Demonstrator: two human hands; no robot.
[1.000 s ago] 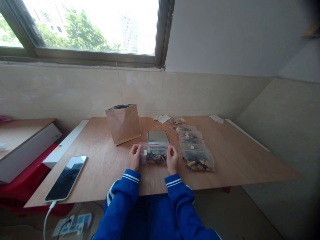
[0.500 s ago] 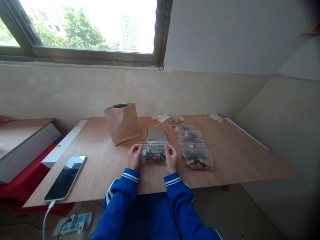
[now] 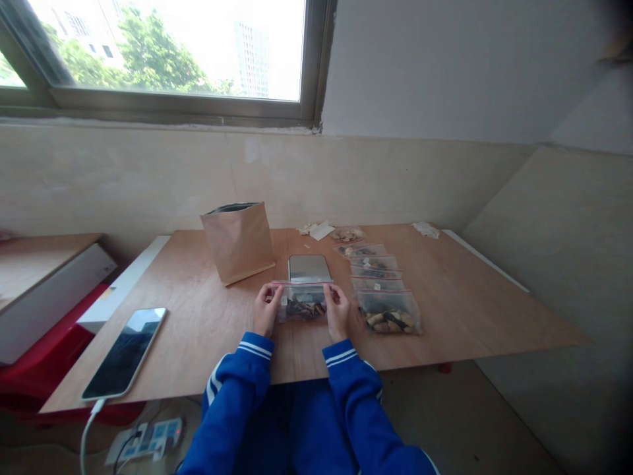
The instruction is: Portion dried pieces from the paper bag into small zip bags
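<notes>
- Left hand [image 3: 266, 310]: thumb and fingers pinching the top left corner of a clear bag [image 3: 304, 310].
- Right hand [image 3: 338, 313]: same pinch, at the top right corner.
- Clear bag: stretched between the hands at the worktop's near side, red strip uppermost, dark dried pieces at the bottom. Whether its base touches the worktop [image 3: 469, 310], or its mouth is sealed, cannot be told.
- Handling, in my judgement: keep both corners level, the strip taut, the pieces low and clear of it; pulling too hard could strain the thin film.
- From the clear bag: what looks like a scale [image 3: 308, 266] at 12 o'clock, just beyond; nearest filled bag [image 3: 391, 320] at 3 o'clock; upright paper bag [image 3: 238, 245] at 10 o'clock; phone [image 3: 126, 353] towards 8 o'clock, well apart.
</notes>
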